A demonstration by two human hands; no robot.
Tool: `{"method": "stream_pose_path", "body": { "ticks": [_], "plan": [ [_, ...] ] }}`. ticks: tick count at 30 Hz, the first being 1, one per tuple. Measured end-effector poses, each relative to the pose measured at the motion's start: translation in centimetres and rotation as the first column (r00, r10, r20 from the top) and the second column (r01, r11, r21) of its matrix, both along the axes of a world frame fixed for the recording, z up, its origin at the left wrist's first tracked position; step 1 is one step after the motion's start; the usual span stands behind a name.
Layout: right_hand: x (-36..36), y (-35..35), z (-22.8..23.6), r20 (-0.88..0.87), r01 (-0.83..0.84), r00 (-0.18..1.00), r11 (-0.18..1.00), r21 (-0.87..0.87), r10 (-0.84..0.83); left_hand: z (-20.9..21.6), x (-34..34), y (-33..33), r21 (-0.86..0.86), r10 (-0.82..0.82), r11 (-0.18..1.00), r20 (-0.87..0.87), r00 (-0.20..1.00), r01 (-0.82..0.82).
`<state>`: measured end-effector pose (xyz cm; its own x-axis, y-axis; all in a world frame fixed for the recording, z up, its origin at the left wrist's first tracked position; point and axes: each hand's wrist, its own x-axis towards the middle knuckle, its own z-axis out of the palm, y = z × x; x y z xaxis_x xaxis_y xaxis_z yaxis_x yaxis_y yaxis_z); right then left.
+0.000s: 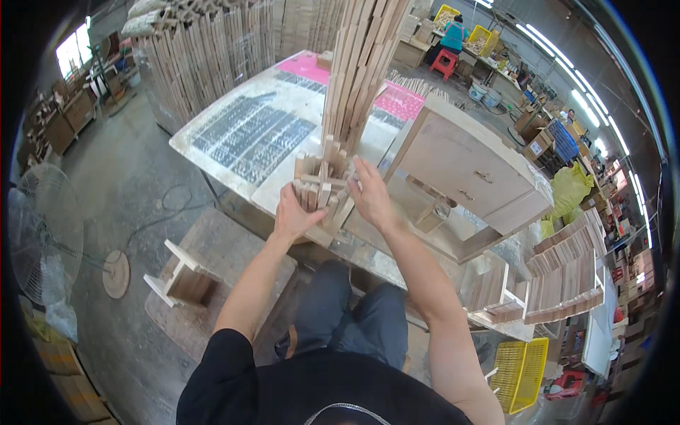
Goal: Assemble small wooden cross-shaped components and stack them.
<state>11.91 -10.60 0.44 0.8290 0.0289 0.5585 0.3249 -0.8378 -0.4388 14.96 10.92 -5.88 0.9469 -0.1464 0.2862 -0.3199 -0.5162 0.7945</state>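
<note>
A cluster of short wooden pieces point(327, 185) stands at the near edge of the table, some on end and some lying across. My left hand point(296, 214) closes round its left side, the thumb across the near face. From the right, my right hand point(370, 193) grips the same cluster, fingers pressed to its upper side. Just behind rises a tall stack of long wooden slats point(358, 85). The lower parts of the cluster and some fingertips are hidden.
A wooden cabinet-like frame point(474, 166) stands right of my hands on the table point(212, 138). Rows of slats point(567, 273) and a yellow basket point(520, 372) are farther right. At left are a low bench point(234, 248) and a fan point(46, 219). A person point(453, 35) sits far off.
</note>
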Motion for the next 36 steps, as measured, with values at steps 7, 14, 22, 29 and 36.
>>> {"method": "stream_pose_path", "body": {
  "ticks": [7, 14, 22, 29, 36],
  "plan": [
    [-0.7, -0.5, -1.6, -0.087, -0.036, 0.992, 0.862, 0.506, 0.093, 1.1, 0.7, -0.8, -0.019, -0.002, 1.000, 0.028, 1.000, 0.003],
    [-0.4, 0.6, -4.3, -0.196, 0.003, 0.974, 0.854, 0.520, 0.116, 1.7, -0.1, -1.6, -0.020, 0.004, 1.000, -0.065, 0.998, -0.006],
    [-1.0, 1.3, -4.0, -0.226, 0.050, 0.973, 0.911, 0.408, 0.048, -0.3, -0.6, -1.2, -0.110, 0.025, 0.994, 0.060, 0.998, -0.018],
    [-2.7, 1.7, -4.2, -0.089, 0.168, 0.983, 0.980, 0.106, -0.159, 0.7, 0.2, -0.9, -0.069, 0.063, 0.995, -0.058, 0.996, -0.067],
    [-18.4, 9.4, 17.5, 0.015, -0.590, 0.664, 0.512, 0.624, 0.747, 2.6, 1.1, -1.7, -0.213, 0.182, 0.960, -0.030, 0.983, -0.184]
  ]
}}
